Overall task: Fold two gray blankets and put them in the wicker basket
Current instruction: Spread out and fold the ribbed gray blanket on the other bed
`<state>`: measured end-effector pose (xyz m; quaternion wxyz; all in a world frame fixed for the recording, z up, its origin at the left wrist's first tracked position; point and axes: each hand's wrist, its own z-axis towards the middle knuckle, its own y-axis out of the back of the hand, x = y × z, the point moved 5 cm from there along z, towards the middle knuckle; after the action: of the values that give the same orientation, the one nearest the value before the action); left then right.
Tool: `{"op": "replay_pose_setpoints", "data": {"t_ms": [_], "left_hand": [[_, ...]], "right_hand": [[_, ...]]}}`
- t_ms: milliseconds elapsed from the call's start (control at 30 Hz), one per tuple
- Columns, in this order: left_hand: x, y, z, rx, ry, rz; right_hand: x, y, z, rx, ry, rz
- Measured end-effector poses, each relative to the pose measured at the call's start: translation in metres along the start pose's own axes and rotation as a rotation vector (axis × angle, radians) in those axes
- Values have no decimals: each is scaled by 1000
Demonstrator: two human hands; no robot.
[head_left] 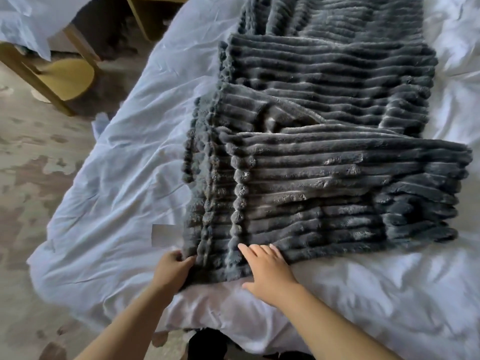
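Note:
A dark gray ribbed plush blanket [324, 157] lies partly folded in layers on a white bed [124, 178]. Its near left corner sits close to the bed's front edge. My left hand [171, 268] grips that corner at the left edge, fingers curled round the fabric. My right hand [267, 268] lies flat on the blanket's near edge, fingers straight and pressing down. More gray ribbed fabric [337, 14] stretches away at the top; whether it is a second blanket I cannot tell. No wicker basket is in view.
A wooden stool or side table [59, 74] stands on the patterned floor [28, 165] to the left of the bed, with pale cloth [23, 19] draped above it. A small white tag [163, 235] shows beside the blanket's left edge.

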<state>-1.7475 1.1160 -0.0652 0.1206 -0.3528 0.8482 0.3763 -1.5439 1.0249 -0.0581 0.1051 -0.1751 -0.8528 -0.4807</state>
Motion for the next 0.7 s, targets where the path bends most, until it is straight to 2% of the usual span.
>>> {"op": "replay_pose_setpoints", "data": {"t_ms": [67,233,333,467,567,633,700], "left_hand": [[1,0,-14,36,8,-95],[-17,13,-67,175,-15,-396],[-31,24,-108,157,-41,-469],[-47,32,-165,66,-117,-543],[-45,24,-207,60,-42,-741],[-45,14,-233,204,26,-1014],[-46,6,-254,397,7,-1159]], "right_hand": [[7,1,3,-12,-72,10],[27,38,-23,-180,-129,357],[43,70,-53,-243,-150,514],[72,107,-96,-259,51,661],[91,123,-129,-255,171,726],[99,124,-150,-239,243,697],[105,119,-168,-180,308,637]]}}
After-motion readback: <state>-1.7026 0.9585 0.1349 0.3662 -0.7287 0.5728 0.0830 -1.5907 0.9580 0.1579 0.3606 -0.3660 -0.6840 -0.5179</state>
